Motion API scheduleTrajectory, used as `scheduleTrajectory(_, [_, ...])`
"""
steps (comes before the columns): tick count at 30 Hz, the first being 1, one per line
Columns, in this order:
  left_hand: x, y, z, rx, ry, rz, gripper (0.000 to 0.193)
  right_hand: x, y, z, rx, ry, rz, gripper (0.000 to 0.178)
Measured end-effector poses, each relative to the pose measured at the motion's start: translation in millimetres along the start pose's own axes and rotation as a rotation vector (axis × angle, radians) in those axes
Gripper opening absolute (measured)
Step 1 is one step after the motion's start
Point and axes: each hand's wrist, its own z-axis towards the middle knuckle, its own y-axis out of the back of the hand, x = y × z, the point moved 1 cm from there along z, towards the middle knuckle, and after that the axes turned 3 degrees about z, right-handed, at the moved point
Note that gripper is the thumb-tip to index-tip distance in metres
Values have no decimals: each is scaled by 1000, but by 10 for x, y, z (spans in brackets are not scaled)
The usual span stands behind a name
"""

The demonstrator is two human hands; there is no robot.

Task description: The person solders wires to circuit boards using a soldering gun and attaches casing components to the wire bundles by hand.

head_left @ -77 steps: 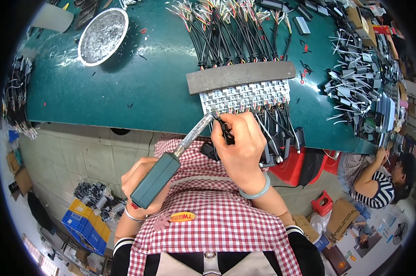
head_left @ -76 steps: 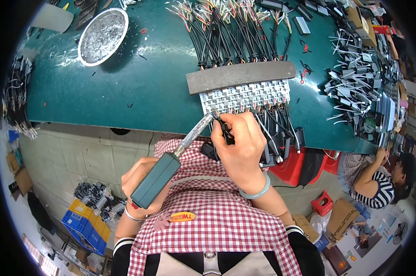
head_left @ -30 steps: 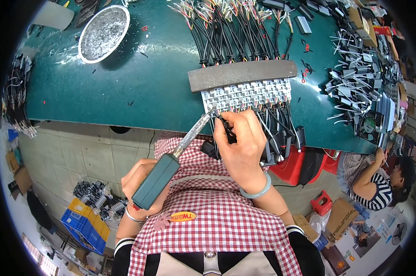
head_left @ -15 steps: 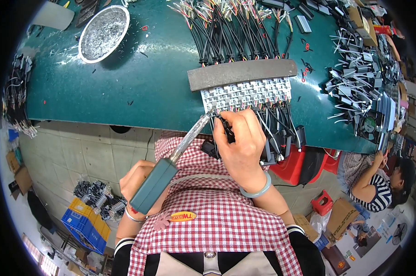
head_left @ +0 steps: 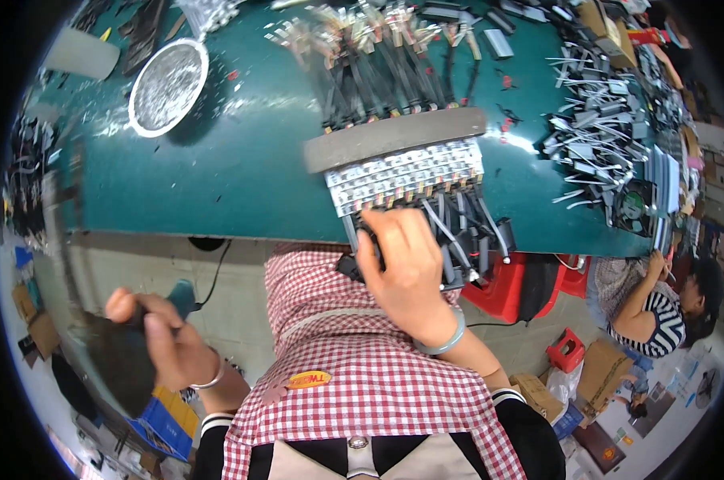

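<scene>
My left hand (head_left: pixel 166 340) is out at the lower left, closed round a soldering gun (head_left: pixel 122 360) with a dark green handle. The gun is smeared by motion; its long barrel (head_left: pixel 62 248) points up toward the table's left end, away from the boards. My right hand (head_left: pixel 406 260) is at the table's near edge, fingers bent round black cables (head_left: pixel 370 244). Those cables join the near side of a row of small white circuit boards (head_left: pixel 406 176). A grey bar (head_left: pixel 398 138) lies across the far part of the boards. Beyond it fan black wires (head_left: pixel 378 84) with bare, coloured ends.
A white-rimmed bowl (head_left: pixel 168 88) of silvery bits stands at the far left. Many black parts with grey leads (head_left: pixel 598 120) are piled at the right, near a small fan (head_left: pixel 635 204). A red stool (head_left: pixel 502 292) stands under the table. Another person (head_left: pixel 654 312) sits at the right.
My left hand has swung the soldering gun away from the boards, down and to the left. My right hand stays at the cables. The whole view has shifted a little.
</scene>
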Motion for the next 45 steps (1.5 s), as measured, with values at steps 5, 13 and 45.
scheduleTrajectory(5, [84, -71, 334, -227, 384, 434, 39, 27, 76, -107, 28, 19, 58, 26])
scheduleTrajectory(13, [131, -167, 319, -146, 279, 311, 37, -43, 508, -51, 67, 75, 173, 14])
scheduleTrajectory(45, [-233, -674, 558, 16, 213, 102, 43, -1732, 1986, 897, 195, 150, -647, 10])
